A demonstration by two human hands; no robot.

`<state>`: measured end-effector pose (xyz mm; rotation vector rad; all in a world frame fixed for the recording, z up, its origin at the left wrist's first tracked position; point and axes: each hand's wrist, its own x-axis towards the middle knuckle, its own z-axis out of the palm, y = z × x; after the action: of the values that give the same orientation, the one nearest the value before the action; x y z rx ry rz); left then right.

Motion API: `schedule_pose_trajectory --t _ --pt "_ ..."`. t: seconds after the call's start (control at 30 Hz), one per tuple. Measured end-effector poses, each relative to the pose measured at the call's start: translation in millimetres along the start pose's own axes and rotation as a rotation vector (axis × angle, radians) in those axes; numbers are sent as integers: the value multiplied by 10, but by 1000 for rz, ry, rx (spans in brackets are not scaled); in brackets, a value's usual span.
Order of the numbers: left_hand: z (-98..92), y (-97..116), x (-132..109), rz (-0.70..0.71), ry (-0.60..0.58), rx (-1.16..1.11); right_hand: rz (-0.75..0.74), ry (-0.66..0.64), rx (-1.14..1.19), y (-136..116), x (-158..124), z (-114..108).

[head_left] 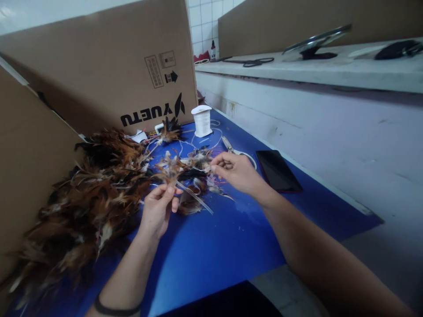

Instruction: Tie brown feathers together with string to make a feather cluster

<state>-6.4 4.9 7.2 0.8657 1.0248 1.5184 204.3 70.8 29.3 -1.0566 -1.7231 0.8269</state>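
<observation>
My left hand (158, 208) is closed in a pinch on a small bunch of brown and white feathers (170, 169), held just above the blue table top (211, 246). My right hand (233, 169) is curled, its fingertips pinching at loose feathers (198, 160) and thin white thread beside that bunch. A white spool of thread (202, 120) stands farther back, with loops of thread trailing across the blue surface toward my hands.
A big heap of brown feathers (89, 193) lies at the left. Cardboard boxes (109, 66) wall the back and left. Scissors (231, 147) and a dark phone (277, 171) lie right of my hands. A raised white ledge (313, 70) runs along the right.
</observation>
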Motion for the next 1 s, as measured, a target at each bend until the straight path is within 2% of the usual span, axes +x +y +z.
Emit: schedule_pose_trajectory --t 0.1,0.17,0.4,0.57,0.73,0.87,1.0 --pt "-14 29 23 18 47 -36 -21 -171 -281 39 6 -90" --pt "-15 44 30 32 72 -59 -29 -269 -391 42 -6 -121" --pt "-11 46 28 38 83 -67 -96 -465 -552 41 -65 -24" --pt "-24 27 34 40 65 -64 -134 -409 -600 80 -72 59" --pt "-34 28 62 81 83 -85 -328 -284 -410 75 -141 209" --pt "-65 7 92 99 106 -98 -485 -316 -291 80 -235 406" --pt "-91 -16 100 92 113 -111 -546 -346 -316 117 -269 565"
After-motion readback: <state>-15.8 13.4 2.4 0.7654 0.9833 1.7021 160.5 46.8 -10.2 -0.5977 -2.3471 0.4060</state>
